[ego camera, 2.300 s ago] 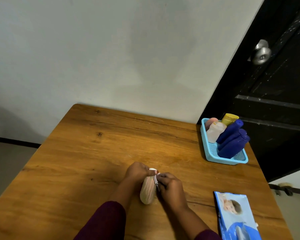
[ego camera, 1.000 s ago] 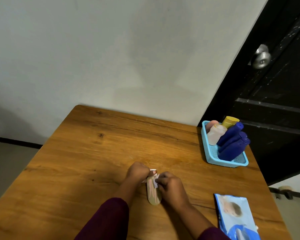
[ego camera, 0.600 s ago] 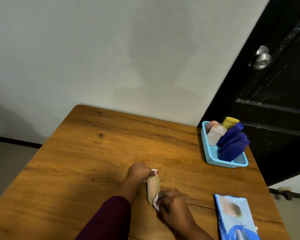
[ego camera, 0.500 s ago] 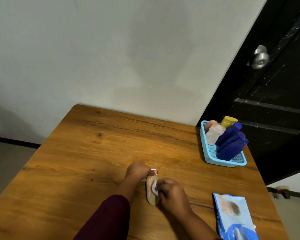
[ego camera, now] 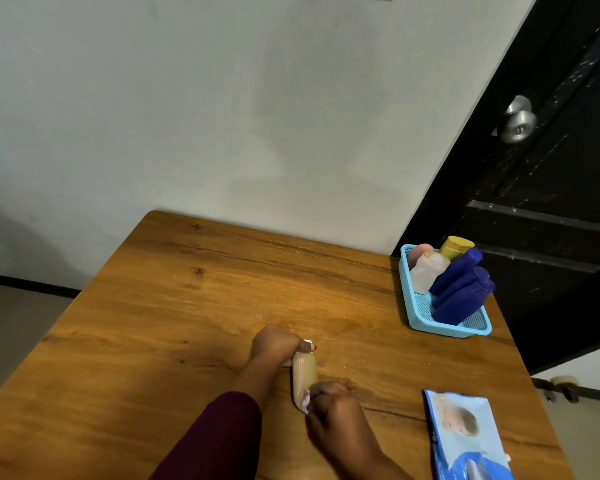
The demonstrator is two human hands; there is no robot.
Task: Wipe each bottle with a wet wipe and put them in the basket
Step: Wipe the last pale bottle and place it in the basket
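Head view: basket (ego camera: pixel 413 311) hugs the counter's (ego camera: pixel 187 323) far right edge, with wood stretching away left of it. Well left of the basket and nearer, the bottle (ego camera: pixel 304 374) sits between both hands. The left hand (ego camera: pixel 278 344) is curled round its far end, and the right hand (ego camera: pixel 333 408) pinches the wipe (ego camera: pixel 305 404) against its near end.

Bare table (ego camera: pixel 194 306) left; basket (ego camera: pixel 417 318), wipes pack (ego camera: pixel 465 434) crowd right.
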